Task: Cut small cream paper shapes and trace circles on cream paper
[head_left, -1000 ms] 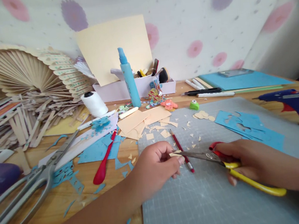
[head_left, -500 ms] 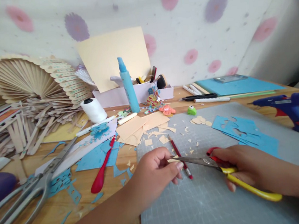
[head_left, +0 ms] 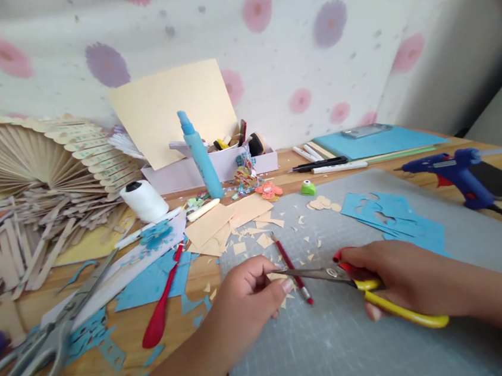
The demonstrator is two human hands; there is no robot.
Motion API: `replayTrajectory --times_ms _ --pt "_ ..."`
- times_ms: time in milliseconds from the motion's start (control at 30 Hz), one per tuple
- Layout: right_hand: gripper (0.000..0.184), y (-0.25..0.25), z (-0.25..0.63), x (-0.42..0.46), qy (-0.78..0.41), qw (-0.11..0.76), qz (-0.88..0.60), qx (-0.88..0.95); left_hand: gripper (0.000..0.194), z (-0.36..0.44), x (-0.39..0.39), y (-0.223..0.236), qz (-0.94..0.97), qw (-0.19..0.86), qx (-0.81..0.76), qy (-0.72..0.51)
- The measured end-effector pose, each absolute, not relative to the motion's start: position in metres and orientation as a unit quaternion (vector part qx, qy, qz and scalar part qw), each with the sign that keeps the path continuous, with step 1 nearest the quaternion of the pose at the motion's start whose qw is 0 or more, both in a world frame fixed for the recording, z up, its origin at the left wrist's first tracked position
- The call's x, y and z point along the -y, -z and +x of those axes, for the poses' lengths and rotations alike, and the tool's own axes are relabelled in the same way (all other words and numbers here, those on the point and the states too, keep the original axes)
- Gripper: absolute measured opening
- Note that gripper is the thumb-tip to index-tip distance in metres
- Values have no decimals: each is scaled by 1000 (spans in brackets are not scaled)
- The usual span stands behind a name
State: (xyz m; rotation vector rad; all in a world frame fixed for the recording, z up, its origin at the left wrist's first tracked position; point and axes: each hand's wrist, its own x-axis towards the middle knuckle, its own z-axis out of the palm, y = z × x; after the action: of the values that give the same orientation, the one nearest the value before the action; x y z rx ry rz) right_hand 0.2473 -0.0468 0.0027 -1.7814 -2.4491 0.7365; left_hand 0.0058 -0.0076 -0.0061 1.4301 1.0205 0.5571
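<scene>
Across a wooden tabletop (head_left: 179,321), a grey cutting mat (head_left: 348,345) spreads out before you.

To your left stands the craft-stick fan (head_left: 28,157); a cream sheet (head_left: 175,106) leans at the back, silver shears (head_left: 63,324) lie at the left, and a blue glue gun (head_left: 450,167) rests at the right. Your right hand (head_left: 389,269) has its grip closed around the red and yellow handles of the small scissors (head_left: 314,273), while your left hand (head_left: 251,295) keeps a narrow pinch grip on a cream paper piece (head_left: 278,275). The blades point left and reach that piece at your fingertips, above the mat. They cross over a red pencil (head_left: 291,265) lying on the mat, with a green paper punch (head_left: 308,188) farther back and tiny cream scraps (head_left: 311,257) scattered near the pencil.
</scene>
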Motion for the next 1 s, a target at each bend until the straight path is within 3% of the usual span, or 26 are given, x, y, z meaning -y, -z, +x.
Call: replayTrajectory --times_ms 267,433,667,1000 --pt "19 -10 249 51 -254 -1 -571 781 20 5 7 5 650 580 -444 -210" --pt "12 -10 248 52 -271 1 -565 779 22 4 7 5 660 572 -446 -195" --pt "25 0 248 47 -216 6 -559 800 20 6 7 2 669 574 -433 -189" --pt "30 2 249 47 -200 -7 -589 783 21 3 7 5 675 564 -437 -187"
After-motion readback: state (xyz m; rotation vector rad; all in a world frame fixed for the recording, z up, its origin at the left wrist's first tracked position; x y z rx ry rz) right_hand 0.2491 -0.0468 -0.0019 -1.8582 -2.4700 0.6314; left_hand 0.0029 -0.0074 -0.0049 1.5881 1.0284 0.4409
